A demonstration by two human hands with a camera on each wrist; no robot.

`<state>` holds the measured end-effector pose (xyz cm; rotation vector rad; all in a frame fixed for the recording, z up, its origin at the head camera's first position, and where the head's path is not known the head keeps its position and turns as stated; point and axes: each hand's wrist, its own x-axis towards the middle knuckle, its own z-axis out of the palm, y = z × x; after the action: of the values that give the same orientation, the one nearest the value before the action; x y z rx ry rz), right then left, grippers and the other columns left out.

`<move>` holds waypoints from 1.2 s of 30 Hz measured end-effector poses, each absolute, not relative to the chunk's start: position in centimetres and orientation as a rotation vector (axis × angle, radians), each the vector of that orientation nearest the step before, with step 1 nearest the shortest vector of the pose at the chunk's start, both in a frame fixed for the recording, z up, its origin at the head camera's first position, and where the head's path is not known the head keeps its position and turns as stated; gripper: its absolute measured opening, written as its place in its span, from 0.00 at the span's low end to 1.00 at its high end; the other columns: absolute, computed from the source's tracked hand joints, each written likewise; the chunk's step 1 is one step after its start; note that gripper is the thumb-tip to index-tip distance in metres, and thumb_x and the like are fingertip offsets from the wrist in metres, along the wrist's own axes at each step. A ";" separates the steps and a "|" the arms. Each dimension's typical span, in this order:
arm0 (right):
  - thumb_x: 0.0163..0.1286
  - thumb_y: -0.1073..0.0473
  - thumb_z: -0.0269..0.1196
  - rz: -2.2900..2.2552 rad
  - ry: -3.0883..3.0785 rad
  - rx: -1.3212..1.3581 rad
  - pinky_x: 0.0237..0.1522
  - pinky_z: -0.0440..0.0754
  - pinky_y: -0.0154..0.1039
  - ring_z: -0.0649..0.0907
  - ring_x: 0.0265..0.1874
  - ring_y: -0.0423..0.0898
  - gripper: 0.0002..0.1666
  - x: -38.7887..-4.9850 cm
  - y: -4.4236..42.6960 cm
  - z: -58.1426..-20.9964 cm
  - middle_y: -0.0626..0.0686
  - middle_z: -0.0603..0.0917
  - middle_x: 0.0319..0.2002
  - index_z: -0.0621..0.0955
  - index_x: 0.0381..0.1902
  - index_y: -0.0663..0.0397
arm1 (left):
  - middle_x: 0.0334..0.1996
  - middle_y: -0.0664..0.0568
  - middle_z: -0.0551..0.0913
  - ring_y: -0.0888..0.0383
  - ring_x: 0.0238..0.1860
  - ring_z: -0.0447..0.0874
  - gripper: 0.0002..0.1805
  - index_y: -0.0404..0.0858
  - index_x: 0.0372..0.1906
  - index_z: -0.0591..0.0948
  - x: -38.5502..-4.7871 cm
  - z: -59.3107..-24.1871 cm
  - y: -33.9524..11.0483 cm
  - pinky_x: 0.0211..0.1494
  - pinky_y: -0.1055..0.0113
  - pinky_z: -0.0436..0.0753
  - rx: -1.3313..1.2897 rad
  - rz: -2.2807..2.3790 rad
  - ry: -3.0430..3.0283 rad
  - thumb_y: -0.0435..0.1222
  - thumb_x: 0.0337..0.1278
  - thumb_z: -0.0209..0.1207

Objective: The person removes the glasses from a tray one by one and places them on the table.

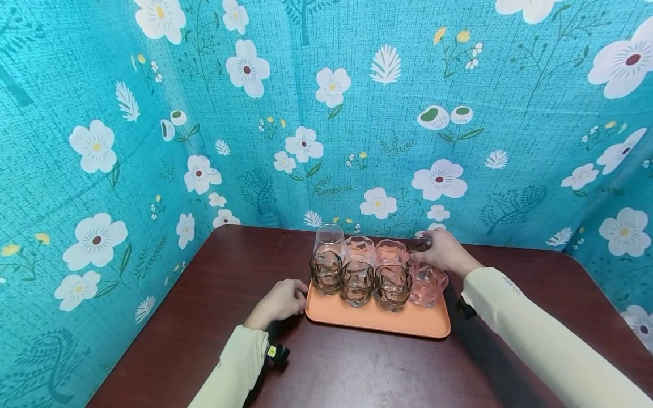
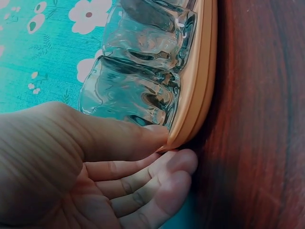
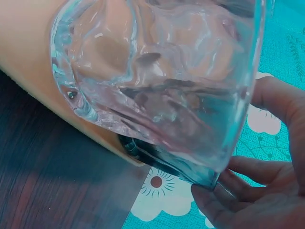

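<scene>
An orange tray (image 1: 377, 322) carries two rows of faceted drinking glasses. My left hand (image 1: 280, 300) pinches the tray's left edge; in the left wrist view its thumb (image 2: 152, 136) lies at the rim beside a glass (image 2: 138, 93), with the fingers curled below. At the tray's back right, my right hand (image 1: 448, 253) holds a dark glass (image 1: 419, 243) near its rim. A pink glass (image 1: 427, 283) stands in front of it. The right wrist view has this nearer glass (image 3: 152, 71) covering much of the dark one (image 3: 167, 160).
Three smoky brown glasses, one of them in the middle (image 1: 357, 283), line the tray's front. Behind them stand a clear glass (image 1: 329, 235) and two pink ones (image 1: 391, 252). The dark red wooden table (image 1: 357, 368) meets a blue flowered cloth (image 1: 331, 141) at its back edge.
</scene>
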<state>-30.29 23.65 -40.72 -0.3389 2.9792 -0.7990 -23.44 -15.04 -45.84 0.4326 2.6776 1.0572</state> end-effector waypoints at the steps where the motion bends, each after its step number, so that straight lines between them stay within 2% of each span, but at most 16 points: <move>1: 0.55 0.51 0.70 -0.801 2.974 -0.324 0.48 0.73 0.58 0.75 0.50 0.65 0.45 -30.3 23.6 -40.7 0.71 0.75 0.51 0.67 0.60 0.78 | 0.19 0.54 0.78 0.61 0.18 0.77 0.15 0.27 0.45 0.77 -23.5 -45.9 -15.0 0.28 0.67 0.76 0.432 1.054 2.679 0.22 0.48 0.56; 11: 0.52 0.51 0.71 -0.825 2.979 -0.216 0.42 0.77 0.52 0.79 0.44 0.59 0.45 -30.3 23.4 -40.8 0.67 0.76 0.49 0.69 0.60 0.73 | 0.20 0.54 0.77 0.61 0.18 0.76 0.13 0.29 0.43 0.77 -23.5 -46.1 -15.0 0.27 0.68 0.74 0.447 1.047 2.687 0.23 0.48 0.55; 21: 0.50 0.49 0.71 -0.834 3.032 -0.219 0.39 0.78 0.53 0.79 0.44 0.61 0.44 -30.5 24.0 -40.6 0.68 0.79 0.47 0.71 0.58 0.73 | 0.20 0.54 0.77 0.61 0.19 0.75 0.13 0.29 0.43 0.77 -23.4 -46.1 -14.9 0.27 0.67 0.74 0.433 1.034 2.697 0.25 0.49 0.56; 29: 0.52 0.47 0.70 -0.794 3.057 -0.166 0.46 0.73 0.61 0.70 0.54 0.67 0.45 -30.1 25.0 -38.8 0.72 0.70 0.57 0.70 0.61 0.70 | 0.20 0.54 0.77 0.61 0.19 0.75 0.13 0.29 0.43 0.77 -23.4 -46.1 -15.0 0.27 0.67 0.74 0.430 1.023 2.706 0.25 0.48 0.56; 36: 0.50 0.44 0.71 -0.773 3.115 -0.106 0.45 0.71 0.62 0.70 0.50 0.68 0.49 -29.7 27.7 -37.9 0.74 0.69 0.55 0.69 0.60 0.73 | 0.20 0.54 0.77 0.61 0.19 0.74 0.13 0.29 0.42 0.77 -23.5 -46.1 -15.1 0.26 0.67 0.73 0.436 1.026 2.703 0.24 0.47 0.56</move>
<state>-29.70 27.74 -37.93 -0.1061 3.1153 -0.7728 -23.49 -15.07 -46.12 0.4359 2.7026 1.0264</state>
